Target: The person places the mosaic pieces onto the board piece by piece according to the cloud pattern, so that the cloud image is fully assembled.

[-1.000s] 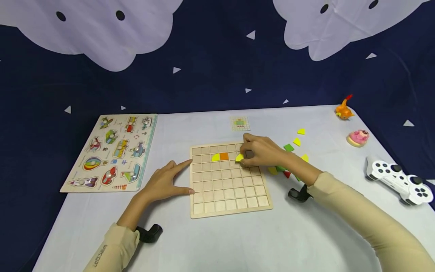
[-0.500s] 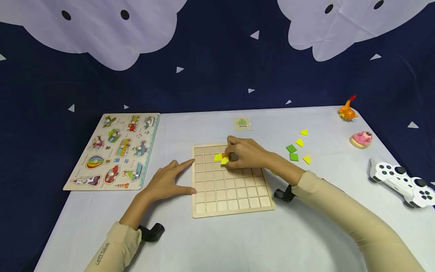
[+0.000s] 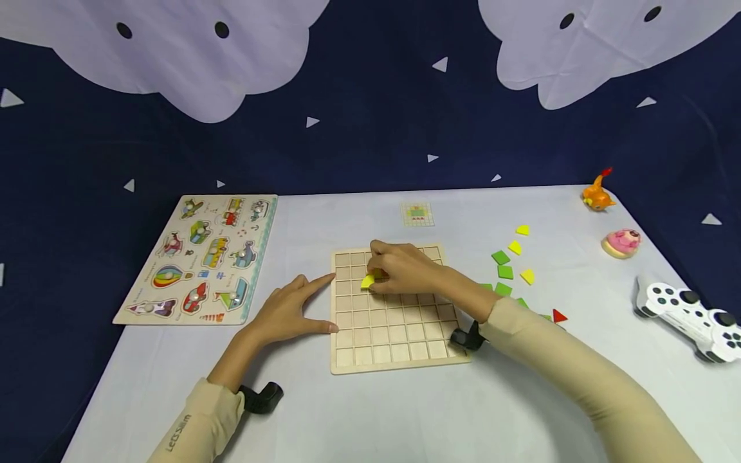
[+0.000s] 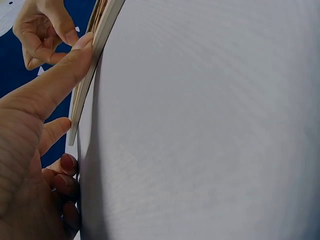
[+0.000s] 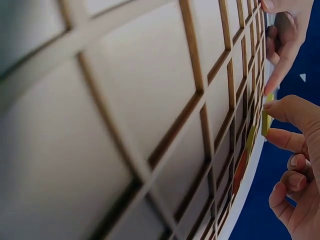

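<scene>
My right hand (image 3: 405, 269) pinches a yellow quarter-round tile (image 3: 367, 281) between thumb and index finger over the upper left of the wooden grid board (image 3: 382, 355). In the right wrist view, the pinched tile (image 5: 265, 122) stands on edge at the board's far side. A second yellow tile (image 5: 251, 137) and an orange square tile (image 5: 240, 170) sit in the board's cells there; in the head view the right hand mostly covers them. My left hand (image 3: 292, 310) has its index finger and thumb spread, their tips touching the board's left edge.
Loose green tiles (image 3: 505, 272), yellow tiles (image 3: 527, 276) and a red triangle (image 3: 559, 316) lie right of the board. Behind it is a small pattern card (image 3: 417, 214). A vehicle puzzle (image 3: 199, 257) lies left. Toy figures (image 3: 622, 244) and a white game controller (image 3: 689, 315) line the right.
My right hand has carried the yellow tile leftward across the board, past the orange tile. More loose tiles show at the right from behind the arm. The left hand stays at the board's edge.
</scene>
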Available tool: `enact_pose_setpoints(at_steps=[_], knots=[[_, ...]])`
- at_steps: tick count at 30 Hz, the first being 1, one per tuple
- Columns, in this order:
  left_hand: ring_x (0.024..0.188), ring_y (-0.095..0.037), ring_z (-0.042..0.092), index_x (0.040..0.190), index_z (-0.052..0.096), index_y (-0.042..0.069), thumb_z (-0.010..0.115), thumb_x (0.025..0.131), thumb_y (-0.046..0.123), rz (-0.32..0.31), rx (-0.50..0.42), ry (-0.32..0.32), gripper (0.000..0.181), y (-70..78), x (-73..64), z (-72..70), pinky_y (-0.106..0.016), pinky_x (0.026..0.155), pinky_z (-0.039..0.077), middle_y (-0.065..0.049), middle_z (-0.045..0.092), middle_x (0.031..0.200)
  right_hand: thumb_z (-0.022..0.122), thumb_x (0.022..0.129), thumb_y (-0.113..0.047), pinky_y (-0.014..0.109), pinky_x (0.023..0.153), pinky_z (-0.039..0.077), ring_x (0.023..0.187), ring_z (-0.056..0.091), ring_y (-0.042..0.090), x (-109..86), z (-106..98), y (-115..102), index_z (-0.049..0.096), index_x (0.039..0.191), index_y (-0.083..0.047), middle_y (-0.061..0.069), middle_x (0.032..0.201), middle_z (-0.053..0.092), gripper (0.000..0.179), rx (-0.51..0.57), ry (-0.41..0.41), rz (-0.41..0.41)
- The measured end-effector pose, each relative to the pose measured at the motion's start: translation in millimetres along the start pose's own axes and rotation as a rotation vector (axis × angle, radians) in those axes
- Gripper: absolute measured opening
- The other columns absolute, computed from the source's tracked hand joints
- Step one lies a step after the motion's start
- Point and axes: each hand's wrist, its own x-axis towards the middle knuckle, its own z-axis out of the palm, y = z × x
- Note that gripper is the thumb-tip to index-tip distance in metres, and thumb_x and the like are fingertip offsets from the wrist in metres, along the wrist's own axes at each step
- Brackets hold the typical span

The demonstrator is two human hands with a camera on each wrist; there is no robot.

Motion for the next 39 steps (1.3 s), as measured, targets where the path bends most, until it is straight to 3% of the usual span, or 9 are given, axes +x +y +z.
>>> enact_pose_setpoints(at_steps=[12,30,39], knots=[[0.066,-0.014,0.038,0.152,0.043,0.024,0.081,0.068,0.063,0.004,0.009,-0.002,0.100,1.7,0.7,-1.1,-0.031,0.065,0.031,-0.001,0.047,0.088,0.076,0.087,-0.030,0.017,0.059,0.038,0.066,0.042,0.006,8.5,4,-9,0.076,0.103,-0.006,-0.002,0.084,0.046,0.029,0.014,-0.047,-0.007],[0.066,-0.014,0.038,0.152,0.043,0.024,0.082,0.068,0.062,0.002,0.007,0.001,0.100,2.2,0.1,-1.0,-0.030,0.063,0.032,-0.001,0.047,0.087,0.076,0.088,-0.027,0.018,0.058,0.038,0.066,0.043,0.007,6.6,13,-7,0.076,0.106,-0.009,0.000,0.085,0.052,0.026,0.069,0.007,0.024],[0.067,-0.014,0.037,0.152,0.043,0.025,0.083,0.067,0.061,0.001,0.004,0.007,0.100,2.6,0.2,-0.8,-0.030,0.062,0.032,-0.001,0.046,0.087,0.077,0.088,-0.026,0.023,0.066,0.042,0.070,0.045,0.007,3.7,15,-6,0.078,0.097,-0.012,-0.002,0.086,0.057,0.017,0.182,0.005,0.073]])
